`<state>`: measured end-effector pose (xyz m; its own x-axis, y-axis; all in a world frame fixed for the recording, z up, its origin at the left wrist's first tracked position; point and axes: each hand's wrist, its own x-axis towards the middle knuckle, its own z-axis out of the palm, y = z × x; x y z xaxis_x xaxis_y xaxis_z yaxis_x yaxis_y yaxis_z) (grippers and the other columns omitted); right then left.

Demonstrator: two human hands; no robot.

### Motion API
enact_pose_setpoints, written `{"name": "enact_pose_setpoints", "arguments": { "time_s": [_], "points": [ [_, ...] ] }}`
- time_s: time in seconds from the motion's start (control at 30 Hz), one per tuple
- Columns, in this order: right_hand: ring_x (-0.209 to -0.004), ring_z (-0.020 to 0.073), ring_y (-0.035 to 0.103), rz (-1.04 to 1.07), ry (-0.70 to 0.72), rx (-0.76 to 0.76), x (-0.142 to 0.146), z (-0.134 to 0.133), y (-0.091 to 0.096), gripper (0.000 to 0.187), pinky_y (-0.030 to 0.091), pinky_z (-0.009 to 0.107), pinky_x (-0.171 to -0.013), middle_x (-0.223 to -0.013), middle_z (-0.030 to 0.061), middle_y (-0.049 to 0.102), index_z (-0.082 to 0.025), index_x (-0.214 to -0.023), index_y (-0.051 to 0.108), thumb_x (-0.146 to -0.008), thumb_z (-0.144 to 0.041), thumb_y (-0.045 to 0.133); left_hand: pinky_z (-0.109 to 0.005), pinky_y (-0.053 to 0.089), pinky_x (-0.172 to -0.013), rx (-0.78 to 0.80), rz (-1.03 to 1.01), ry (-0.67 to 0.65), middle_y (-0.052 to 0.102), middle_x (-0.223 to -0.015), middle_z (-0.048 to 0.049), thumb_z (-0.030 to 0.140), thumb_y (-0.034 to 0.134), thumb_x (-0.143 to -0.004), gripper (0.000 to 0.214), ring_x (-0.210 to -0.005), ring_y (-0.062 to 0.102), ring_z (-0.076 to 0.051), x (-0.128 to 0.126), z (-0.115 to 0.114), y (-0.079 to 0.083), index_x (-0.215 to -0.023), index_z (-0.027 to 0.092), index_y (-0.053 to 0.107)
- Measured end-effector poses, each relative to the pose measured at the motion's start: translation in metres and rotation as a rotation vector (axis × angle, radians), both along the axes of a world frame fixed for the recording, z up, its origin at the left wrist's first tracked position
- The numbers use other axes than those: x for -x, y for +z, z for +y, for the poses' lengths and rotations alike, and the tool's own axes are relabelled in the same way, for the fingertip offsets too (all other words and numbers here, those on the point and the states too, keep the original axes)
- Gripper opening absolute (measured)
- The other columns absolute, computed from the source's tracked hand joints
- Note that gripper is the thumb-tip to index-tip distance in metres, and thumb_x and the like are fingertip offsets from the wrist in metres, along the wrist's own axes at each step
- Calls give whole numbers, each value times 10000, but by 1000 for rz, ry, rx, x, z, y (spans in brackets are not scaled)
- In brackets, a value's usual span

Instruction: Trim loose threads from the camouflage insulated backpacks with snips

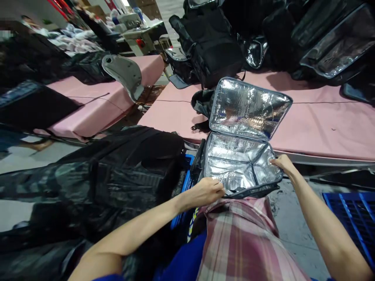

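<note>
An open insulated bag (234, 164) with a silver foil lining rests against my body, its lid (247, 107) flipped up onto the pink table. My left hand (208, 191) is closed on the bag's near rim, fingers curled over the edge. My right hand (283, 164) grips the right rim, fingers folded over it into the lining. The bag's inside looks bare.
A pink-covered table (322, 117) lies ahead, piled at the back with black bags (213, 43) and foil-lined ones (340, 47). A heap of black bags (96, 183) sits to my left. A blue crate (354, 218) stands at the lower right. Another pink table (96, 105) is far left.
</note>
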<state>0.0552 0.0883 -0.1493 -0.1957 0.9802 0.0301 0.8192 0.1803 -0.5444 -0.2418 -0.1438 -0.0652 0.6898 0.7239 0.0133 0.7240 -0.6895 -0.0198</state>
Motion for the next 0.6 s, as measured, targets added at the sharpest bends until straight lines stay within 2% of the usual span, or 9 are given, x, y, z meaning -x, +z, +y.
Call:
{"name": "enact_pose_setpoints", "arguments": {
  "time_s": [0.07,0.1,0.23,0.3,0.33,0.37,0.43,0.53,0.6],
  "points": [
    [-371,103,422,59,-58,50,2,-7,3,327,320,224,-419,-381,-11,445,-105,-505,599,-584,-416,658,-257,323,-535,-146,-10,36,498,-711,-8,177,381,-916,167,-635,457,-119,3,-2,16,-838,169,529],
    [-385,107,422,93,-91,51,0,-12,12,305,318,226,-416,-402,-12,456,-97,-563,627,-601,-399,645,-255,323,-534,-221,-16,48,484,-681,1,179,390,-912,162,-631,460,-116,6,-2,26,-849,172,539],
    [-519,108,439,238,-221,-85,-8,-24,78,338,344,221,-472,-585,-6,529,-120,-809,650,-731,-428,534,-245,348,-564,-528,-39,-22,522,-671,7,191,422,-890,176,-719,529,-120,24,8,57,-965,195,582],
    [-551,101,409,354,-276,-248,-6,-26,107,327,331,218,-490,-600,-16,488,-143,-746,619,-753,-456,525,-234,373,-609,-600,-59,9,591,-756,-6,176,435,-880,196,-794,558,-123,33,13,58,-982,216,597],
    [-557,99,399,409,-293,-303,-4,-26,113,323,326,217,-499,-597,-22,469,-149,-715,604,-751,-462,531,-229,384,-633,-588,-73,61,618,-805,-11,156,437,-876,210,-820,567,-123,37,15,53,-978,227,606],
    [-560,98,396,452,-303,-331,-2,-27,113,317,324,218,-506,-592,-27,456,-151,-694,595,-743,-460,541,-227,391,-651,-534,-83,124,636,-843,-14,135,438,-871,228,-830,574,-124,39,17,43,-975,237,614],
    [-570,105,420,480,-299,-280,-1,-29,92,301,335,223,-529,-587,-30,473,-147,-698,606,-715,-445,562,-233,394,-643,-301,-75,228,656,-848,-20,108,454,-853,255,-796,587,-133,40,22,15,-964,248,636],
    [-602,137,492,453,-277,-101,-10,-38,33,312,377,243,-570,-604,-9,560,-127,-724,644,-644,-426,603,-238,361,-563,214,1,272,648,-687,-33,90,501,-789,228,-652,584,-150,29,29,-39,-836,220,683],
    [-629,152,532,449,-282,-14,-20,-49,-3,348,406,258,-602,-664,19,621,-118,-761,659,-629,-436,610,-242,343,-544,474,32,289,632,-620,-43,78,527,-732,207,-612,579,-161,17,32,-68,-744,202,693]
  ]
}}
